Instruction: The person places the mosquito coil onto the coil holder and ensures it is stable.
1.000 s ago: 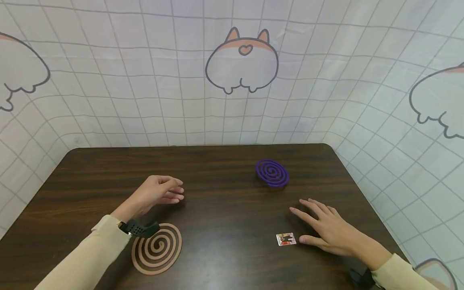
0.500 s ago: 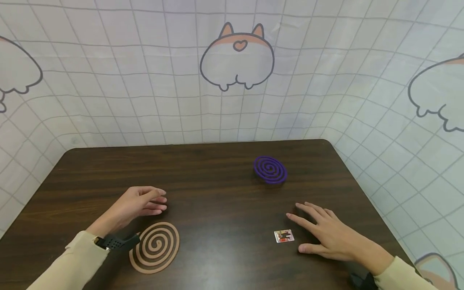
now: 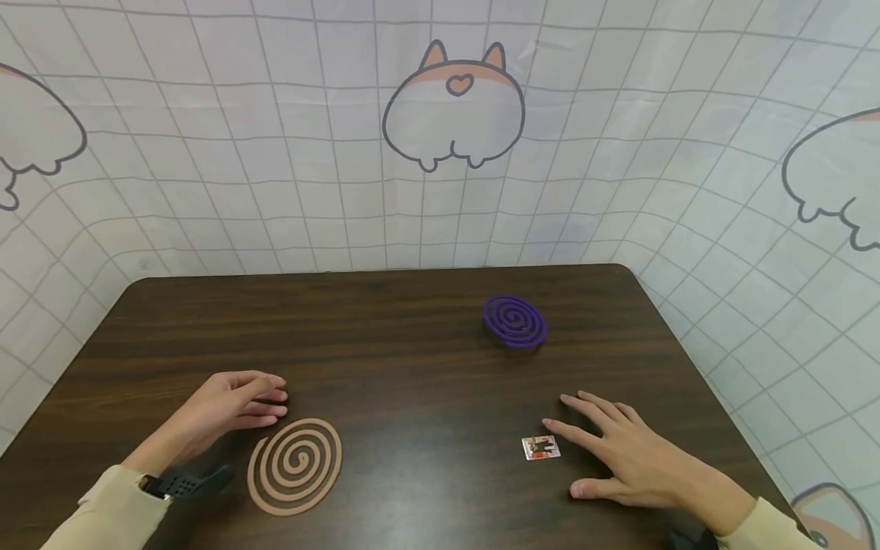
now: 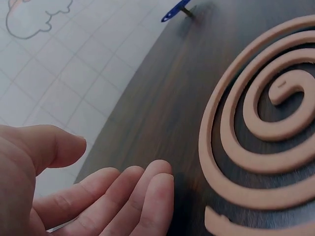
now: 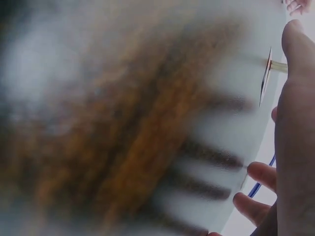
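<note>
A tan mosquito coil lies flat on the dark wood table, large in the left wrist view. My left hand hovers just beyond and left of it, fingers loosely bent, nothing between them. On the right, my right hand spreads its fingers low over the table, palm down. Beside its index finger and thumb is a small picture card; the right wrist view shows the card edge-on with a pale stem behind it. Farther back stands a purple spiral, raised on a short stem in the left wrist view.
White grid-patterned cloth with cartoon animal drawings rises behind the table and along both sides. A dark band circles my left wrist, over a cream sleeve.
My left hand has moved left and toward me, uncovering the tan coil's upper left edge. My right hand has shifted slightly toward me. The coil, card and purple spiral stay in place.
</note>
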The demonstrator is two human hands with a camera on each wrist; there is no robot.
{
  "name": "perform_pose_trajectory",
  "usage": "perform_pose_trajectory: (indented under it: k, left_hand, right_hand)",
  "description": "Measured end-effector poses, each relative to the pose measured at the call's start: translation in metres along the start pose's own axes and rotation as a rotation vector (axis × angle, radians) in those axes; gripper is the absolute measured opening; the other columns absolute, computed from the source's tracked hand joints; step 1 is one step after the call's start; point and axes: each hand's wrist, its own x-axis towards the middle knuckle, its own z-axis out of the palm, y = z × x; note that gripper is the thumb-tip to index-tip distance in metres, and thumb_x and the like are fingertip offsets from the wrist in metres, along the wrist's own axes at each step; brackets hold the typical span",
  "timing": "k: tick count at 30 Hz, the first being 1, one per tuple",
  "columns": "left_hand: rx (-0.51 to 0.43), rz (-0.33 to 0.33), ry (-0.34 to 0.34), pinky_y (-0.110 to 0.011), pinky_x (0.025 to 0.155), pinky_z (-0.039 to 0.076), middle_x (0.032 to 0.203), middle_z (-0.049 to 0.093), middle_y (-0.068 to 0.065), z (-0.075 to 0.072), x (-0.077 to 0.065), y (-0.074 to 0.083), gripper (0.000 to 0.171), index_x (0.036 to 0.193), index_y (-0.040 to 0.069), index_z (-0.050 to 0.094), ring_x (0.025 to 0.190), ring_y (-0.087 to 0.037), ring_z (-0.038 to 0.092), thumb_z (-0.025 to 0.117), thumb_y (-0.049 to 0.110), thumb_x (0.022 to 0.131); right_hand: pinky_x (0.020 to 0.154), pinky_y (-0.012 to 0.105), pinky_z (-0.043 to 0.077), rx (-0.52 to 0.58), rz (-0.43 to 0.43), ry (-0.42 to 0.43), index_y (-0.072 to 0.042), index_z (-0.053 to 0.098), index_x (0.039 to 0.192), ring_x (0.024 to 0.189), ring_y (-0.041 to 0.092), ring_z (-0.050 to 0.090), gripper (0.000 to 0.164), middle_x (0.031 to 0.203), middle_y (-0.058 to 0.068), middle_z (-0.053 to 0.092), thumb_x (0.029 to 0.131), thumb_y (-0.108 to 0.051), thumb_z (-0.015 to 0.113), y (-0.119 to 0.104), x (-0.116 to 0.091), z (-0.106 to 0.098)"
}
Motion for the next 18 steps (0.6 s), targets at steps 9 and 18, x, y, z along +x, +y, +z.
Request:
perform_pose_trajectory:
  k: [9,18]
  left_hand:
    - [0.014,-0.033,0.001,-0.032,0.089,0.064,0.127,0.071,-0.013,-0.007,-0.009,-0.01,0.064,0.148,-0.01,0.044,0.104,-0.014,0.076,0.052,0.039,0.109]
    - [0.103,-0.015,-0.015,-0.033,0.084,0.065,0.127,0.069,-0.019,-0.007,-0.02,-0.012,0.052,0.141,-0.009,0.052,0.1,-0.017,0.075,0.056,0.031,0.108]
  right_hand:
    - [0.1,0.058,0.045,-0.006,-0.003,0.001,-0.043,0.038,0.158,0.145,0.037,0.044,0.087,0.16,0.009,0.046,0.083,-0.071,0.072,-0.003,-0.004,0.001]
    - [0.1,0.06,0.043,-0.016,-0.014,0.009,-0.043,0.041,0.156,0.145,0.038,0.043,0.084,0.159,0.01,0.047,0.083,-0.072,0.071,-0.006,-0.008,0.001]
